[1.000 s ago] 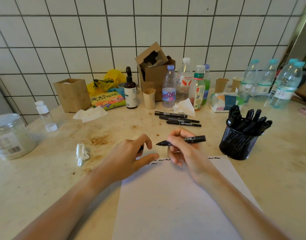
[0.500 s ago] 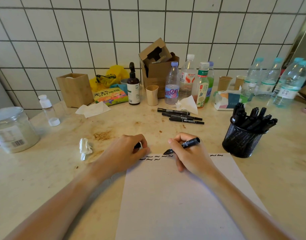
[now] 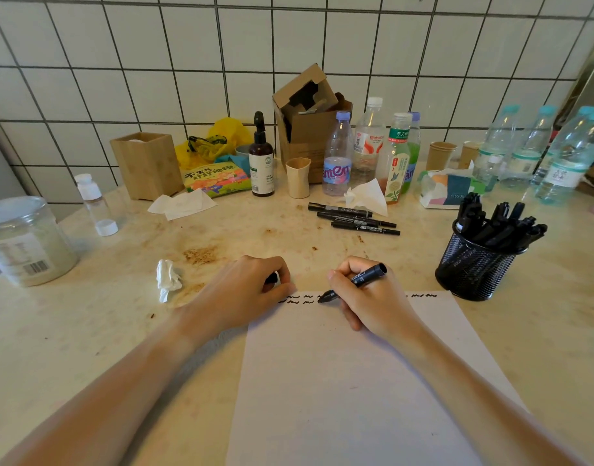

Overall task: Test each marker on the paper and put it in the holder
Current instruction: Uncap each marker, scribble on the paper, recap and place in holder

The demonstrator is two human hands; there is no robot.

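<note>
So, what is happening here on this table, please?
A person is testing markers. The right hand holds an uncapped marker with its tip on the paper, adding to rows of squiggles. The left hand holds what looks like its cap. Three markers lie waiting; the mesh holder is already full of markers.

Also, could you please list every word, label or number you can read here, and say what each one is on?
"TISSUE": tissue pack.
"Watsons": clear bottle.
"东方树叶", partly clear: green-capped tea bottle.
"不生气" over "好好地说", blurred: colourful book.
"anten", cut off: purple-capped bottle.
Too small: three loose markers, held marker, brown pump bottle, jar barcode.
</note>
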